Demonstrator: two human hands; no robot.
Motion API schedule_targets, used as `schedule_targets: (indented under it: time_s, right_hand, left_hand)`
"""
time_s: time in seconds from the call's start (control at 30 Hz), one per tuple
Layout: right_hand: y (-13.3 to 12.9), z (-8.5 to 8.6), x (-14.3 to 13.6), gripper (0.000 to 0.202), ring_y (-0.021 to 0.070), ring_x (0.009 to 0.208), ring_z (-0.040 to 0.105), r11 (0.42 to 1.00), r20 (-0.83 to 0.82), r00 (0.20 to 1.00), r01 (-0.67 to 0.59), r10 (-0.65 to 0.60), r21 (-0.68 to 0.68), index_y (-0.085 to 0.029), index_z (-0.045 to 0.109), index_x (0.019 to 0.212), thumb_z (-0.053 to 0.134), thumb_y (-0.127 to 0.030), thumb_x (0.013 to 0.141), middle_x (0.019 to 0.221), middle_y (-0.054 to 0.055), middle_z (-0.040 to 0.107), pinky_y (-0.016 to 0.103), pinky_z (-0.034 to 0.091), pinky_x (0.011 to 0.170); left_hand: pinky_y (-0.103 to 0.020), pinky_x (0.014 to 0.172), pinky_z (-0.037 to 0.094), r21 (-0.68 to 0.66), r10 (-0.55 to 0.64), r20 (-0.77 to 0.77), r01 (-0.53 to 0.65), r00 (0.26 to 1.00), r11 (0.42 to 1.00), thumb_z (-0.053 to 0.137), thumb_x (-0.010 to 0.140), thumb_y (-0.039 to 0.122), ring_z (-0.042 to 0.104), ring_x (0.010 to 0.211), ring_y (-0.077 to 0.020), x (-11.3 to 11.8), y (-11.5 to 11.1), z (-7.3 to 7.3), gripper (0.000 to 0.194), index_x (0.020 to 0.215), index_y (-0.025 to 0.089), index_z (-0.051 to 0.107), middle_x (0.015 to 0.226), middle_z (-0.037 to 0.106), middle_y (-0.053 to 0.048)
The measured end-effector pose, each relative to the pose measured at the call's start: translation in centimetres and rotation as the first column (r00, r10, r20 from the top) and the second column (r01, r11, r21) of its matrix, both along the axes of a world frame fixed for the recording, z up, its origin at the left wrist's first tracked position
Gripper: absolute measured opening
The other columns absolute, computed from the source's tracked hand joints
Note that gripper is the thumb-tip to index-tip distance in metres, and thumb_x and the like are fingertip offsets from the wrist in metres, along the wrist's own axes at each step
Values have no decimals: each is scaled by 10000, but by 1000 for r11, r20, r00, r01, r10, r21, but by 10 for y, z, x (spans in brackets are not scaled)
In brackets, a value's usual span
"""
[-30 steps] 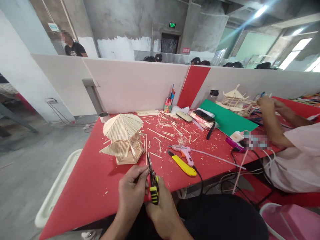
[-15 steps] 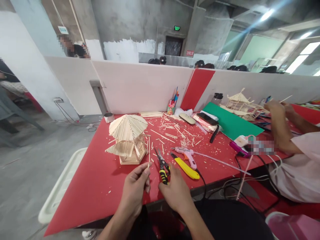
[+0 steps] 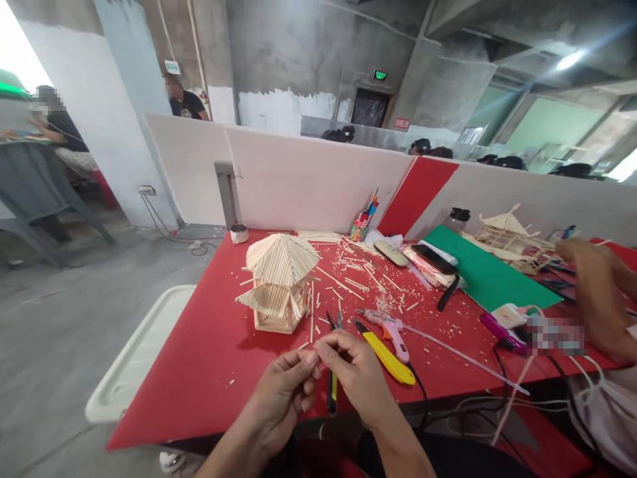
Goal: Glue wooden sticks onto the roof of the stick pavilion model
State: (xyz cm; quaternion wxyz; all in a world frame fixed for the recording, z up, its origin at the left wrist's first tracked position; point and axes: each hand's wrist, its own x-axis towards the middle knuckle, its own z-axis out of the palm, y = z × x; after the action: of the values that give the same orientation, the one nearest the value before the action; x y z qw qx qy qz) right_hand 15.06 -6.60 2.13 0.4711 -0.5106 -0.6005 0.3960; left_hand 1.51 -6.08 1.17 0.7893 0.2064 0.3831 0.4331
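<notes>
A patterned cup point(image 3: 358, 231) holds pens upright at the back of the red bench point(image 3: 169, 392). Both grips, left hand point(image 3: 283, 392) and right hand point(image 3: 355, 375), pinch fingertips closed before the stick pavilion point(image 3: 279, 285); anything between is indistinct. Pliers point(image 3: 332, 392) lie partly hidden.

Craft workshop — glue gun point(image 3: 391, 330), bare concrete walls point(image 3: 293, 53)

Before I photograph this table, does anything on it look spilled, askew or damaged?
Yes: pale crumbs and short sticks lie strewn across the red table, like unswept offcuts. The model's lower panel juts out at front left, which looks lopsided; I can't tell whether that is damage.
</notes>
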Motion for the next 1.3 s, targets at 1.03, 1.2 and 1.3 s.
schedule_targets:
  time_s: [1.03, 1.2, 1.3]
  right_hand:
    - [31, 15, -29, 491, 217, 867, 437, 845, 732, 586, -143, -348, 516, -226, 577, 1239, 449, -86, 786, 907, 68, 477, 367, 423, 710]
    - [33, 16, -30, 518, 224, 878, 430, 861, 754, 570, -150, -326, 486, -235, 566, 1258, 463, -84, 773, 890, 64, 470, 375, 421, 729]
    - [34, 15, -30, 528, 223, 882, 427, 866, 753, 576, -148, -318, 478, -232, 563, 1261, 465, -80, 766, 902, 66, 467, 375, 420, 733]
  left_hand:
    - [-112, 324, 222, -239, 161, 327, -83, 931, 967, 674, 742, 81, 343, 364, -10, -19, 52, 0, 138, 639, 107, 586, 473, 484, 44]
    - [-112, 323, 221, -240, 178, 307, -105, 935, 965, 653, 753, 76, 354, 361, -11, -18, 53, 2, 161, 616, 107, 575, 478, 488, 40]
    - [-120, 325, 224, -241, 188, 290, -118, 938, 963, 617, 785, 90, 363, 363, -17, -20, 53, 2, 151, 639, 106, 582, 491, 496, 34]
